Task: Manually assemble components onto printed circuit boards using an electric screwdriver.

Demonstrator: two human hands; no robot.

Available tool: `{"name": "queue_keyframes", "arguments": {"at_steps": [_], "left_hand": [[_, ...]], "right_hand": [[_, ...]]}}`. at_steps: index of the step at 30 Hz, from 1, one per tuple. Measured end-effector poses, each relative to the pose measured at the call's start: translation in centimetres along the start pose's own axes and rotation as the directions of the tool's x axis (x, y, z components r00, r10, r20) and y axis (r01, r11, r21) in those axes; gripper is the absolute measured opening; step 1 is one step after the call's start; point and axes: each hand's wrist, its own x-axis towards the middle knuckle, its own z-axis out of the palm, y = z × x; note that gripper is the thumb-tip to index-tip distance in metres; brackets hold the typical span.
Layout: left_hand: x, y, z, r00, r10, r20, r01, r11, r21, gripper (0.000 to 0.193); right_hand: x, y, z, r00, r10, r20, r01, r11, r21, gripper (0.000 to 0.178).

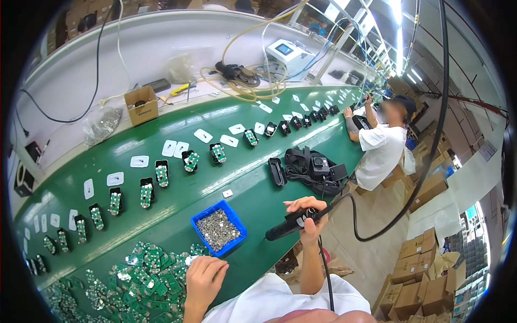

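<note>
My right hand point(311, 229) is wrapped around a black electric screwdriver point(283, 227), its tip pointing left over the table edge and its cord trailing off to the right. To its left is a blue bin point(242, 237) full of small metal screws point(217, 229). My left hand point(204, 277) is just below the bin, at the right edge of a heap of green circuit boards point(148, 274). Its fingers are curled in toward the thumb, and whatever may be between them is hidden. A small white piece point(228, 193) lies beyond the bin.
A row of black housings with green boards point(161, 173) and white covers point(203, 135) runs along the green table point(210, 183). A black bag with cables point(307, 169) lies on the right. Farther right works another person point(383, 156). Cardboard boxes point(412, 264) stand on the floor.
</note>
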Motion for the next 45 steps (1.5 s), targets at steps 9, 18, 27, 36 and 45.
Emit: {"name": "queue_keyframes", "arguments": {"at_steps": [9, 18, 27, 36, 45], "left_hand": [[-0.1, -0.3, -0.4, 1.0, 0.025, 0.005, -0.025, 1.0, 0.008, 0.016], [-0.2, -0.6, -0.3, 0.999, 0.042, 0.02, -0.042, 0.999, 0.002, 0.016], [-0.1, -1.4, 0.1, 0.998, 0.046, 0.042, -0.046, 0.999, -0.003, 0.015], [-0.7, -2.1, -0.3, 0.998, 0.043, 0.054, -0.043, 0.999, 0.005, 0.014], [-0.2, -1.7, 0.3, 0.998, 0.068, 0.013, -0.069, 0.996, 0.059, 0.013]], "right_hand": [[-0.6, -0.2, 0.1, 0.995, -0.076, -0.06, 0.076, 0.997, -0.01, 0.036], [-1.0, -0.3, 0.3, 0.999, -0.05, -0.017, 0.05, 0.999, 0.013, 0.042], [-1.0, -0.2, 1.0, 0.994, -0.103, -0.025, 0.102, 0.994, -0.031, 0.042], [3.5, -3.8, 0.0, 0.99, -0.134, -0.039, 0.139, 0.978, 0.156, 0.037], [10.7, -5.6, -1.4, 0.947, -0.296, 0.125, 0.255, 0.929, 0.267, 0.046]]}}
